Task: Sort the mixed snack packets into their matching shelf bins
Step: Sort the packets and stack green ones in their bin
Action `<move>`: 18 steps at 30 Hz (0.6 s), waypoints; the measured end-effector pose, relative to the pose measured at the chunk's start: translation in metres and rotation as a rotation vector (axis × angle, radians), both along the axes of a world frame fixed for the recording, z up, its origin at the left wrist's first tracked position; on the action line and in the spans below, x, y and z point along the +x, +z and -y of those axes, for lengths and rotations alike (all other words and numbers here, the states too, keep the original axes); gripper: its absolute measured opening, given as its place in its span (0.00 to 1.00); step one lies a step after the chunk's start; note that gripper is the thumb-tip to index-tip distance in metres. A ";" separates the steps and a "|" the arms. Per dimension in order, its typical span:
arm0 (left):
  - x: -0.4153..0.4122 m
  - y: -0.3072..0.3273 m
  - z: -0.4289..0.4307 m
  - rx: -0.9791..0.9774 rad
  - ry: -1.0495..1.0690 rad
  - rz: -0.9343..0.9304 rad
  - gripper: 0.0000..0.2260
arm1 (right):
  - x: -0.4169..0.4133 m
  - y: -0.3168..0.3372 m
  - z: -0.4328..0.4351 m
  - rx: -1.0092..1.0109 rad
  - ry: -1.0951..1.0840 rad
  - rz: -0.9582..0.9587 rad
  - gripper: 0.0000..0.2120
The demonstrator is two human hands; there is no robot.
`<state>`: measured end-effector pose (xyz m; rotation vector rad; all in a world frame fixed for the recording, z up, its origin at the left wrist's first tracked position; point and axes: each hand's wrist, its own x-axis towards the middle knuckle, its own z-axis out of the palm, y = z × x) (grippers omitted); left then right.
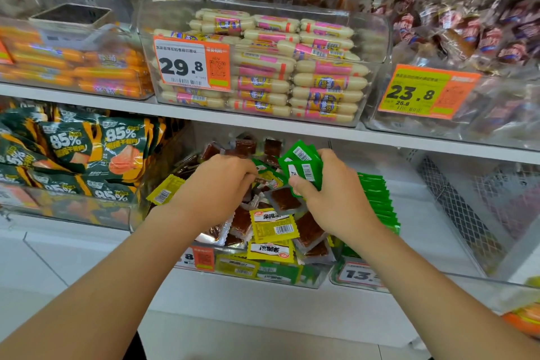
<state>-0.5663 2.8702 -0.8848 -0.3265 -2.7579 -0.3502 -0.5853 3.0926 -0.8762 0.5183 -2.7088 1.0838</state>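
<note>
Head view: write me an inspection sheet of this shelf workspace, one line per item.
Surface: white shelf board, carrying a clear plastic bin.
Job's things: yellow foil packets, clear packets of brown snack and green foil packets mixed in the bin; row of green packets in the neighbouring bin on the right.
Clutter: stray yellow packet at the bin's left side.
Hands: right hand grips several green foil packets; left hand reaches into the pile, grasp hidden.
Cables: nothing seen.
Surroundings: cream sausage sticks and orange price tag above; dark green pouches left.
</note>
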 end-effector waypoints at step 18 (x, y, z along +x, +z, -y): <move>0.033 0.023 0.006 0.182 -0.238 0.050 0.06 | -0.006 0.015 -0.003 -0.021 0.302 0.374 0.15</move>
